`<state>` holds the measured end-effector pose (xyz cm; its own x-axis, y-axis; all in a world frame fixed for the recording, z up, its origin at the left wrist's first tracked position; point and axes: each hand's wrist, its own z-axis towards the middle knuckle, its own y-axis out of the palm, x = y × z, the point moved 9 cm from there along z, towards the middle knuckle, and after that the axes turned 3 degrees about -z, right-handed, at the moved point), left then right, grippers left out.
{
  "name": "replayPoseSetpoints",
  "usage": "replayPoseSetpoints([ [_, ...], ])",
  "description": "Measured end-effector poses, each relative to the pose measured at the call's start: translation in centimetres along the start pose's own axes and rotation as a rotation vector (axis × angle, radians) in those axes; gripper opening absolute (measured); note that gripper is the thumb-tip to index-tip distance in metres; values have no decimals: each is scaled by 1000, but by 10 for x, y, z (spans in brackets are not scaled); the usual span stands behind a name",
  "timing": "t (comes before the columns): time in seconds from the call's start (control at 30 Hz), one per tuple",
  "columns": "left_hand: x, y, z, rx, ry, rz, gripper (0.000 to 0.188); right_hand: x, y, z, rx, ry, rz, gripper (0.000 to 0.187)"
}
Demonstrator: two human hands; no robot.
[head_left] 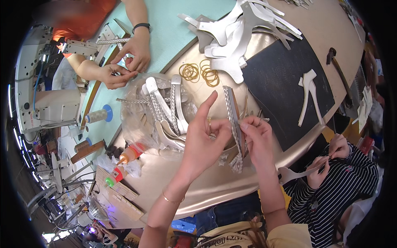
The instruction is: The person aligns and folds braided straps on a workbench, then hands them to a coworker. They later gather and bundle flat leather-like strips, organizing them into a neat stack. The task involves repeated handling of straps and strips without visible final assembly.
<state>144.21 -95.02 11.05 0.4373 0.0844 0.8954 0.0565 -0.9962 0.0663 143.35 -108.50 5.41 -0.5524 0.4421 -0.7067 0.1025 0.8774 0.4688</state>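
L hand [206, 138] is mid-frame, just below center; R hand [257, 134] is beside it to the right. Braided strap [228, 105], silver-white w/ a flat grey strip along it, stands steeply btwn them, top end above both hands, lower end hanging below. R fingers pinched closed on the strap's right side, approx mid-length. L: one finger points up, others curled in at the strap's left side; can't tell if they grip or only touch.

Left of L hand: more braided straps [156, 105] in a clear plastic bag [134, 120] on the gold-covered counter [215, 186]. Above, upper center: 2 clusters of rubber bands [189, 72], next to a pile of white/silver cut pieces [233, 47]. Right of center: black mat [273, 82] w/ a forked white piece [307, 93] on it.

Lower left of center: orange bottle [131, 153] & green-capped bottle [115, 175]. Upper left: co-worker's hands [138, 51] close together, nr a sewing machine [53, 99]. Lower right: 2nd co-worker, striped sleeves [357, 165], holds a pale piece [295, 175].
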Motion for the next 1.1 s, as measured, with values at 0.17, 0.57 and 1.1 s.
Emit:
replayPoseSetpoints([
  [0.17,-7,2,3,40,45,65,70,7,-11,-1,2,-28,2,10],
  [0.57,-20,9,-4,45,-56,125,78,30,-24,-7,2,111,200,12],
  [1.1,-33,-20,1,107,-111,-6,90,-53,32,-34,-23,-847,-1048,17],
])
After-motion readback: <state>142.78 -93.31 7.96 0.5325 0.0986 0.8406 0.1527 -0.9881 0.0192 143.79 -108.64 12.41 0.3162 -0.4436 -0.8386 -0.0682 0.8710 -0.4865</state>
